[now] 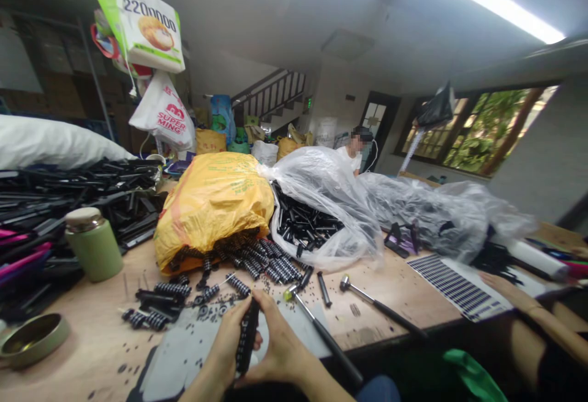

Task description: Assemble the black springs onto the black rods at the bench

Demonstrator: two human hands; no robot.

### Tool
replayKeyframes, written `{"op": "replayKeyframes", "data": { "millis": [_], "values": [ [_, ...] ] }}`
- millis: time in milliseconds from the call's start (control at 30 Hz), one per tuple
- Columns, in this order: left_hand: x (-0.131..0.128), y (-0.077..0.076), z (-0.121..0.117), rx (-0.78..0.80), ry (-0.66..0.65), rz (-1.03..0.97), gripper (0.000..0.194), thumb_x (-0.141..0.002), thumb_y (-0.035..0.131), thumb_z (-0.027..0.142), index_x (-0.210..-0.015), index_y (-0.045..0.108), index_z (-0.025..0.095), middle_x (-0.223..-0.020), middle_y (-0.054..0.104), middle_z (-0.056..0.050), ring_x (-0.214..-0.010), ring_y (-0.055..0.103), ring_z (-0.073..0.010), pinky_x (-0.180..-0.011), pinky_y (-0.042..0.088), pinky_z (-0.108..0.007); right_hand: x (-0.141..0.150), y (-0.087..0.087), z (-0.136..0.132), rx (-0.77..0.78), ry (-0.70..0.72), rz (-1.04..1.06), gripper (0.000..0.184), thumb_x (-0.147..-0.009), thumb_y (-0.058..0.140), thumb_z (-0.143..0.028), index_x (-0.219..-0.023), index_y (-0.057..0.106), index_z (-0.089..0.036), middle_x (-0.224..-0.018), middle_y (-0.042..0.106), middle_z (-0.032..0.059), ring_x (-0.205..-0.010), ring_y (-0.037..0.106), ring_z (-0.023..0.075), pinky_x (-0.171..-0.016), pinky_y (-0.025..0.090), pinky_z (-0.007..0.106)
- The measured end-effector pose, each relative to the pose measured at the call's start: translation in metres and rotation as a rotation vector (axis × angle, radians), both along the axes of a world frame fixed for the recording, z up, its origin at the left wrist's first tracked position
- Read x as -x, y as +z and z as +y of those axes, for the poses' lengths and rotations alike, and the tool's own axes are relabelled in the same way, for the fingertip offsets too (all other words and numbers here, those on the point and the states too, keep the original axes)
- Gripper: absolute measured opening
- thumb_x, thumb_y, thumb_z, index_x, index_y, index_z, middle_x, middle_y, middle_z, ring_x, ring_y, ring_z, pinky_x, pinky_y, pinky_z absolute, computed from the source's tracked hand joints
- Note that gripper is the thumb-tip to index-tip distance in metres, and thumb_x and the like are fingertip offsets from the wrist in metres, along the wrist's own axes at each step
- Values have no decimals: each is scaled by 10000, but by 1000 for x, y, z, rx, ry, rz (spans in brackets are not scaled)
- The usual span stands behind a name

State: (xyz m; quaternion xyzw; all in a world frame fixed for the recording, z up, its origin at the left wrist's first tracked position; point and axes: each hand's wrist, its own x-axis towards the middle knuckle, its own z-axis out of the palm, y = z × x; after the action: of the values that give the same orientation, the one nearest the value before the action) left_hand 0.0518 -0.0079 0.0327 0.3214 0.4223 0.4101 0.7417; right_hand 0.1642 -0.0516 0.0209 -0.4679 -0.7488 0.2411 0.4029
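My left hand (228, 336) is wrapped round a black ribbed rod (247, 336) with rows of pale marks, tilted nearly upright above the table edge. My right hand (281, 342) curves round the other side, its fingers at the rod's top end and near its lower end. Beneath them lies a grey mat (177, 334) scattered with small black bits. To the right a hammer (316, 325) with a yellow-green head rests across the mat, and a second hammer (381, 305) lies beyond it. Similar ribbed rods (172, 290) lie left of my hands.
A yellow sack (215, 200) spills ribbed rods, beside a clear plastic bag (340, 206) of black parts. At left stand a green flask (94, 249), a round bowl (34, 337) and a heap of black pieces. A co-worker's arm (528, 304) reaches near a striped sheet (454, 285) at right.
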Motion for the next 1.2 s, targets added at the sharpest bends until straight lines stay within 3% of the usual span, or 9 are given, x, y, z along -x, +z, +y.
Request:
{"op": "replayKeyframes", "data": {
  "millis": [200,433,633,767,900,1000,1067,1133,1200],
  "values": [
    [3,-4,1,-40,-30,41,353,-672,629,443,-849,545,149,-448,491,53,-308,497,-119,-284,355,-185,4,-4,2,4,23,156,1144,-418,822,-365,-1342,174,-175,-1375,289,153,-1278,293,274,-1066,247,377],
    [3,-12,3,22,-19,83,335,-663,629,464,-708,527,148,-415,468,49,-292,468,-102,-283,331,-173,11,-10,4,41,57,350,1082,-401,826,-297,-1303,239,-191,-1312,359,104,-1207,393,232,-1044,293,331],
    [3,-19,7,-19,-25,167,263,-721,558,407,-681,536,148,-427,480,34,-323,493,-124,-324,386,-214,13,-21,5,64,-25,307,1073,-352,814,-228,-1279,275,-188,-1262,410,93,-1161,433,234,-1017,325,329],
    [9,-32,13,-398,-22,376,294,-684,570,404,-811,641,148,-696,626,-59,-608,612,-186,-525,508,-298,12,-31,8,72,-187,153,1097,-329,783,-220,-1291,259,-159,-1284,391,132,-1203,377,283,-1035,291,382],
    [11,-64,11,-905,12,753,398,-661,545,305,-1023,643,169,-920,619,-99,-871,589,-236,-777,493,-372,15,-50,12,81,-328,-41,931,-485,670,-229,-1308,256,-92,-1311,371,194,-1238,327,320,-1041,262,453],
    [9,-90,10,-1085,-12,964,420,-684,462,194,-1070,620,143,-934,621,-132,-861,591,-246,-783,487,-390,18,-62,12,80,-368,-138,791,-570,568,-170,-1304,289,-83,-1297,399,206,-1225,351,322,-1032,264,485],
    [8,-101,12,-1166,-69,1019,406,-716,405,138,-1059,622,137,-912,629,-135,-840,596,-232,-761,495,-363,14,-65,10,111,-372,-180,805,-564,583,-162,-1311,290,-92,-1303,398,201,-1225,351,329,-1023,281,488],
    [12,-104,17,-1258,-134,1025,398,-744,374,99,-1052,622,150,-879,634,-117,-820,598,-206,-755,495,-323,3,-62,6,132,-391,-224,865,-543,662,-222,-1316,291,-111,-1326,372,186,-1236,326,341,-1014,296,487],
    [19,-102,22,-1357,-178,1032,381,-768,381,87,-1053,617,177,-873,639,-97,-810,599,-188,-745,490,-295,-16,-56,1,116,-505,-295,811,-558,706,-301,-1275,358,-150,-1300,400,161,-1209,353,336,-986,327,479]
  ]
}}
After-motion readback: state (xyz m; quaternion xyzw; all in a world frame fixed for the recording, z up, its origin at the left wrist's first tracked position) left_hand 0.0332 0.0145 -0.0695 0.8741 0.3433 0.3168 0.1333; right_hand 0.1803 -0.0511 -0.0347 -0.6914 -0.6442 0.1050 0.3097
